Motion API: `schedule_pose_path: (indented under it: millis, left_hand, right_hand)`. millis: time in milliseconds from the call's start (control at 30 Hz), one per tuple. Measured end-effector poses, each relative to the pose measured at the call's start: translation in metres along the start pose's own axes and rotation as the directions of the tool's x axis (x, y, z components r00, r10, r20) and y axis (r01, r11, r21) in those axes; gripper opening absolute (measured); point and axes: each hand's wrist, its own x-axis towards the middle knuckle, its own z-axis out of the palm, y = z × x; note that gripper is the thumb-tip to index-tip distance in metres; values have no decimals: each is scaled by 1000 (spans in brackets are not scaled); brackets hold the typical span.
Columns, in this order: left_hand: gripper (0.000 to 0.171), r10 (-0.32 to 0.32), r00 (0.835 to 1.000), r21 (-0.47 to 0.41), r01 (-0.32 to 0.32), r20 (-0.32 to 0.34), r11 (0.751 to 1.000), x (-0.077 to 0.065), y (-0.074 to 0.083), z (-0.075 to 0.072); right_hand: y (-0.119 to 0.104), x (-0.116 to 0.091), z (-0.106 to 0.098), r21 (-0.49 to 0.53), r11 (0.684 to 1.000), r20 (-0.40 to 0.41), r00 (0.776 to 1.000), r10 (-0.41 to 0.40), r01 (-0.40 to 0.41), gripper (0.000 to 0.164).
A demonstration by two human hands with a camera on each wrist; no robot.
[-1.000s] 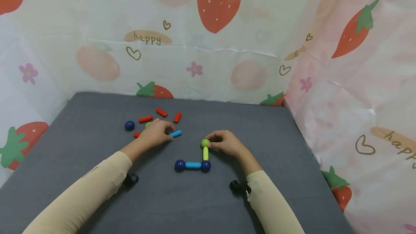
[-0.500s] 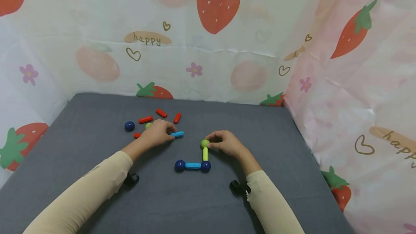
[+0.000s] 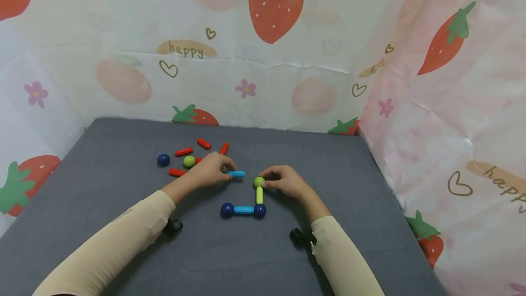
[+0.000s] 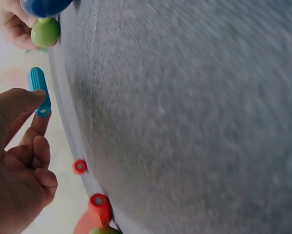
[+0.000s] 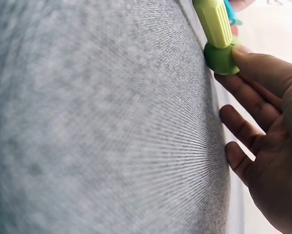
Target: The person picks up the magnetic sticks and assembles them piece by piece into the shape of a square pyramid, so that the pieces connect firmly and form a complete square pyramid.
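Note:
My left hand (image 3: pixel 211 169) pinches a ribbed blue rod (image 4: pixel 39 90) between thumb and forefinger, its free end pointing right. At the far end of a joined L-shape, my right hand (image 3: pixel 285 181) pinches a green ball (image 3: pixel 259 182) with thumb and fingers. From that ball a yellow-green rod (image 3: pixel 259 195) runs toward me to a dark blue ball (image 3: pixel 260 211). A second blue rod (image 3: pixel 244 210) links it to another dark blue ball (image 3: pixel 227 210) on the left. A small gap separates the held blue rod from the green ball.
Behind and left of my left hand lie several red rods (image 3: pixel 183 151), a loose green ball (image 3: pixel 189 161) and a loose dark blue ball (image 3: pixel 163 160). A grey cloth (image 3: pixel 230 259) covers the table. A strawberry-print curtain (image 3: pixel 271 67) hangs along the back and sides.
My left hand has moved right with the blue rod, bringing it nearer the held green ball. The loose green ball and red rods behind it show more fully. My right hand stays in place.

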Motion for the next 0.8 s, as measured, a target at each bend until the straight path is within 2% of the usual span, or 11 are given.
schedule_pose_path:
  millis: [400, 633, 800]
  left_hand:
    - [16, 58, 997, 27, -59, 45, 998, 11, 13, 12]
    - [14, 37, 997, 60, -42, 70, 997, 12, 18, 19]
    - [13, 51, 996, 44, -54, 67, 998, 11, 19, 19]
  right_hand:
    - [1, 2, -1, 18, 1000, 10, 1000, 2, -2, 23]
    - [0, 2, -1, 31, 999, 16, 1000, -12, 11, 23]
    - [0, 2, 0, 28, 1000, 12, 1000, -16, 15, 24]
